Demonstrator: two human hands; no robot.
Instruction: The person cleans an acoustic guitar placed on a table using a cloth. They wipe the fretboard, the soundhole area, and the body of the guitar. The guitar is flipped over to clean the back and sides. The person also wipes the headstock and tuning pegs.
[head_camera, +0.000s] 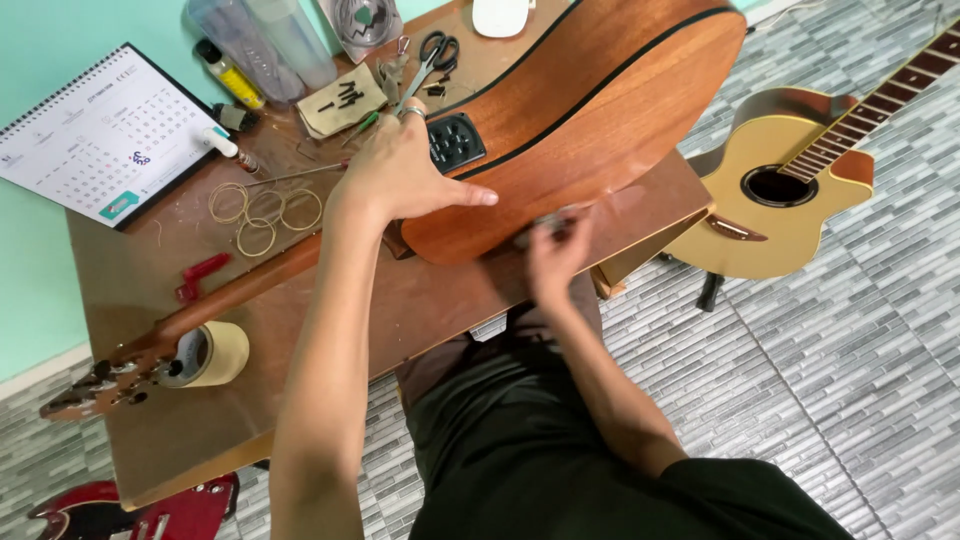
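Guitar: one brown acoustic guitar (590, 110) lies on its side across the wooden table (150, 290), from centre to upper right of the frame
Left hand (400, 170): fingers spread flat on the guitar's side, beside the black control panel (455, 142)
Right hand (555, 250): blurred at the body's lower edge; cannot tell what the fingers pinch
Count: four coiled strings (262, 212) centre left, one tape roll (210, 353), one pair of scissors (432, 55), one yellow guitar (780, 190) on the floor at right
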